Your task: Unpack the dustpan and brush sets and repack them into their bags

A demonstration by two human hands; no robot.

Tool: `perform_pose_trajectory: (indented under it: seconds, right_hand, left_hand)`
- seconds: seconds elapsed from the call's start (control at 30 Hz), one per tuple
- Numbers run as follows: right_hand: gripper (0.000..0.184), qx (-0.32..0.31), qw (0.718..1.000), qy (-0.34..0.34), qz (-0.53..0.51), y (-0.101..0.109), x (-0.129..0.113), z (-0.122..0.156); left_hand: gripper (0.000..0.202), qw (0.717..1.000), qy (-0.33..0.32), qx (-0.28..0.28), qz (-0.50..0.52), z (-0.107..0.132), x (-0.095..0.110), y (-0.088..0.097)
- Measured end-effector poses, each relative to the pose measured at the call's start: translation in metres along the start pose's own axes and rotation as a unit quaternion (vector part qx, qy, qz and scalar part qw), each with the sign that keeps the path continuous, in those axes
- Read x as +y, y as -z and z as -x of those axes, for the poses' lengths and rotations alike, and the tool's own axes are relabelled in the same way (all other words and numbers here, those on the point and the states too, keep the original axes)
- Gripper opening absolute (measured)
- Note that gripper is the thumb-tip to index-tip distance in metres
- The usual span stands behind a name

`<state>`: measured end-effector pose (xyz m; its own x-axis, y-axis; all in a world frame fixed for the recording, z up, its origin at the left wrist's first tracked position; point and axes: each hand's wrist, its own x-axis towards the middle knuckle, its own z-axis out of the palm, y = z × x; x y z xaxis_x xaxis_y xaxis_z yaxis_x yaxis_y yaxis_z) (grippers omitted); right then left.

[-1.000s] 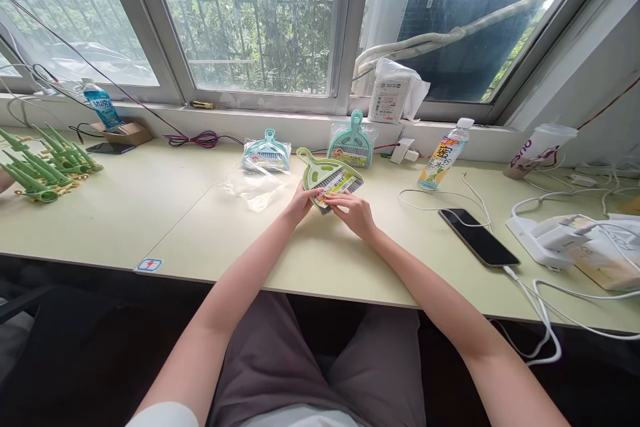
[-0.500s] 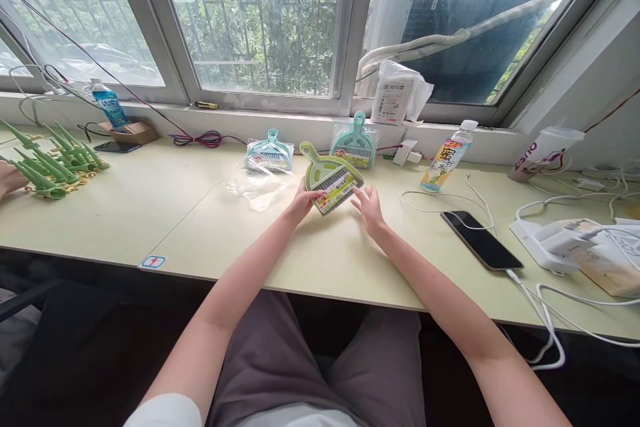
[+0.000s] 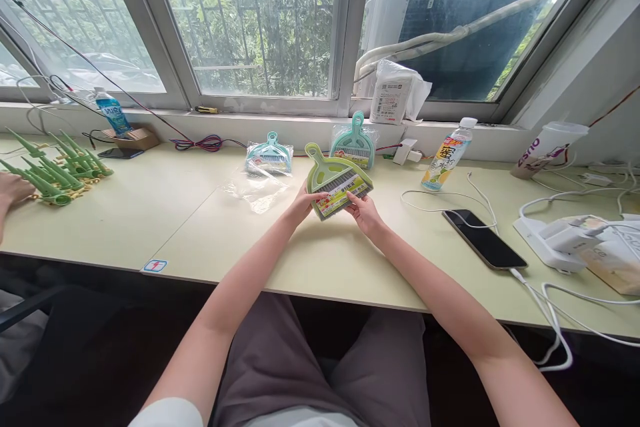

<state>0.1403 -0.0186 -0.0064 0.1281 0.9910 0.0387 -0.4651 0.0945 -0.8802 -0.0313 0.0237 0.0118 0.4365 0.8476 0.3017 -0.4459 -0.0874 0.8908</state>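
A green dustpan and brush set (image 3: 334,177) with a printed label is held tilted above the table, its handle up and to the left. My left hand (image 3: 302,204) grips its lower left side, thumb on the label. At its lower right edge my right hand (image 3: 364,211) is closed on it too, thumb over the front. Behind it stands a wrapped turquoise dustpan set (image 3: 354,145), and farther left lies another turquoise dustpan set (image 3: 271,155) in plastic. Crumpled clear plastic (image 3: 257,191) lies on the table left of my hands.
On the right are a drink bottle (image 3: 447,155), a phone (image 3: 483,240), a plastic cup (image 3: 547,151) and a charger strip (image 3: 553,243) with white cables. Green spiky plastic parts (image 3: 57,167) lie far left beside another person's hand (image 3: 15,188). A wrapped packet (image 3: 395,92) sits on the sill.
My right hand has closed onto the lower right edge of the green dustpan set. The set has turned slightly, and my left hand still holds it.
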Motion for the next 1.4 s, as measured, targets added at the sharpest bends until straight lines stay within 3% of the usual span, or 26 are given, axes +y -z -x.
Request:
perform_pose_trajectory:
  seconds: [0.1, 0.17, 0.27, 0.33, 0.4, 0.47, 0.53, 0.63, 0.87, 1.17, 1.4]
  right_hand:
    - [0.021, 0.004, 1.000, 0.004, -0.004, 0.000, -0.002, 0.001]
    - [0.022, 0.012, 1.000, 0.010, -0.008, 0.000, -0.004, 0.000]
    - [0.023, 0.027, 0.999, 0.026, -0.009, 0.003, -0.008, -0.001]
    - [0.024, 0.037, 0.999, 0.037, -0.008, 0.007, -0.010, -0.003]
    - [0.025, 0.045, 0.998, 0.043, -0.007, 0.011, -0.010, -0.005]
    - [0.025, 0.049, 0.998, 0.045, -0.003, 0.015, -0.010, -0.007]
    - [0.026, 0.049, 0.998, 0.044, 0.005, 0.017, -0.009, -0.009]
    - [0.026, 0.046, 0.998, 0.039, 0.020, 0.018, -0.008, -0.009]
    - [0.025, 0.036, 0.998, 0.028, 0.038, 0.015, -0.007, -0.007]
    - [0.021, 0.040, 0.998, 0.020, 0.047, 0.012, -0.013, -0.002]
    - [0.016, 0.044, 0.997, -0.008, 0.056, 0.016, -0.011, -0.006]
  left_hand:
    - [0.082, 1.000, 0.005, -0.009, -0.016, -0.001, 0.001, -0.001]
    - [0.070, 0.999, 0.025, 0.008, -0.042, -0.004, 0.001, 0.001]
    - [0.055, 0.979, 0.004, 0.120, -0.166, -0.008, 0.005, 0.015]
    - [0.052, 0.920, -0.053, 0.213, -0.324, -0.009, 0.010, 0.030]
    - [0.050, 0.825, -0.058, 0.266, -0.494, -0.008, 0.015, 0.047]
    - [0.046, 0.737, 0.019, 0.278, -0.615, -0.007, 0.020, 0.064]
    - [0.041, 0.670, 0.102, 0.264, -0.686, -0.006, 0.022, 0.076]
    - [0.034, 0.613, 0.144, 0.242, -0.738, -0.006, 0.022, 0.082]
    - [0.035, 0.585, 0.112, 0.191, -0.780, -0.006, 0.021, 0.060]
    - [0.023, 0.613, -0.011, 0.197, -0.765, 0.001, 0.025, 0.041]
    - [0.033, 0.601, 0.044, 0.193, -0.775, 0.001, 0.020, 0.050]
